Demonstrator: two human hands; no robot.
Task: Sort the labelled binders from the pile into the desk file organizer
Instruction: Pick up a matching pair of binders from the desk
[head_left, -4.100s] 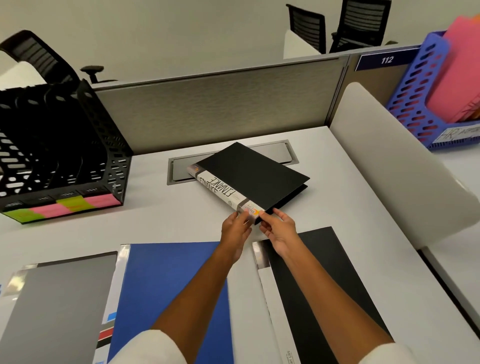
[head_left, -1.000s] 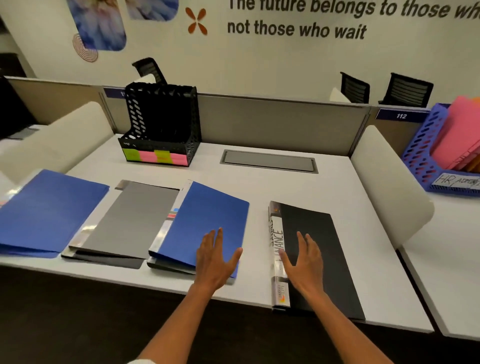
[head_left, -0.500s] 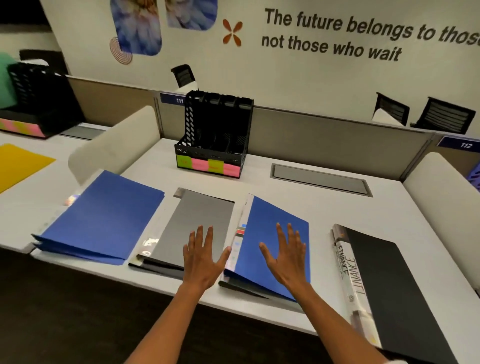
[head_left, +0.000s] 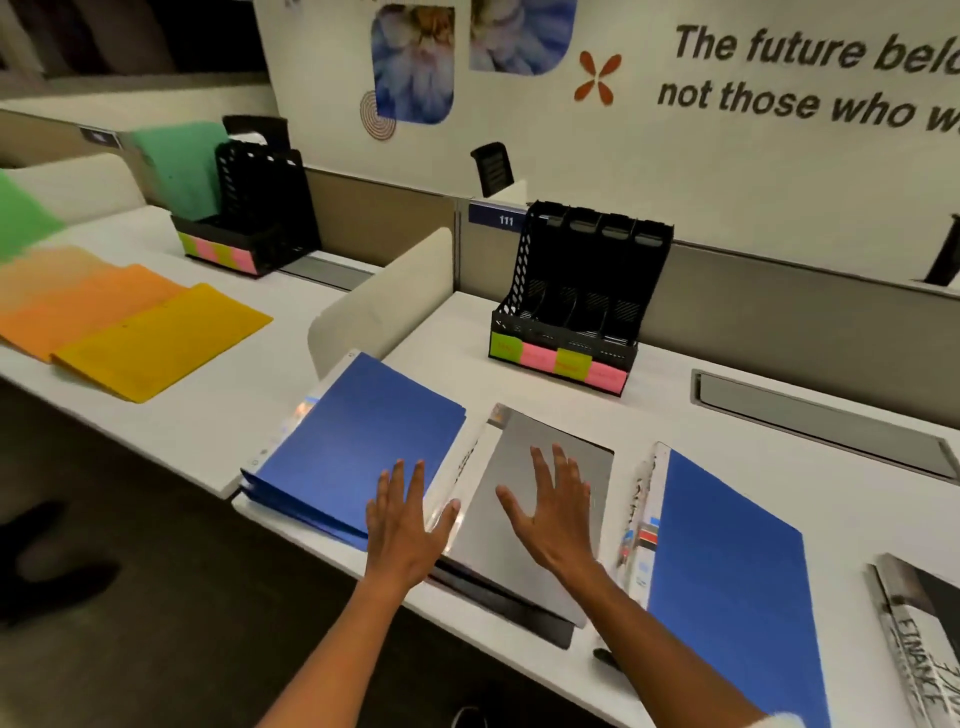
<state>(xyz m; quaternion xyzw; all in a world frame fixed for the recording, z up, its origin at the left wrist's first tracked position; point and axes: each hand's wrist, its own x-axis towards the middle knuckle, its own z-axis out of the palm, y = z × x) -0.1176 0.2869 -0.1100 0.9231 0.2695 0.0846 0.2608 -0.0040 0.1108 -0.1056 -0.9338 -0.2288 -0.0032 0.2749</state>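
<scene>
Several binders lie in a row along the desk's front edge: a blue binder (head_left: 353, 447) at the left, a grey binder (head_left: 540, 499) beside it, a second blue binder (head_left: 727, 566), and a black binder (head_left: 919, 623) with FINANCE on its spine at the far right. My left hand (head_left: 405, 525) hovers open over the gap between the left blue binder and the grey one. My right hand (head_left: 556, 512) is spread open above the grey binder. Behind stands the empty black desk file organizer (head_left: 582, 301), with green and pink notes on its base.
A curved white divider (head_left: 384, 296) separates this desk from the one on the left, where orange and yellow folders (head_left: 150, 338) lie and another black organizer (head_left: 254, 218) holds a green folder. A grey cable hatch (head_left: 821, 415) sits at the back right.
The view has swung left. Both hands have shifted left along the row, from the grey and middle blue binders to the left blue and grey binders. They still hold nothing.
</scene>
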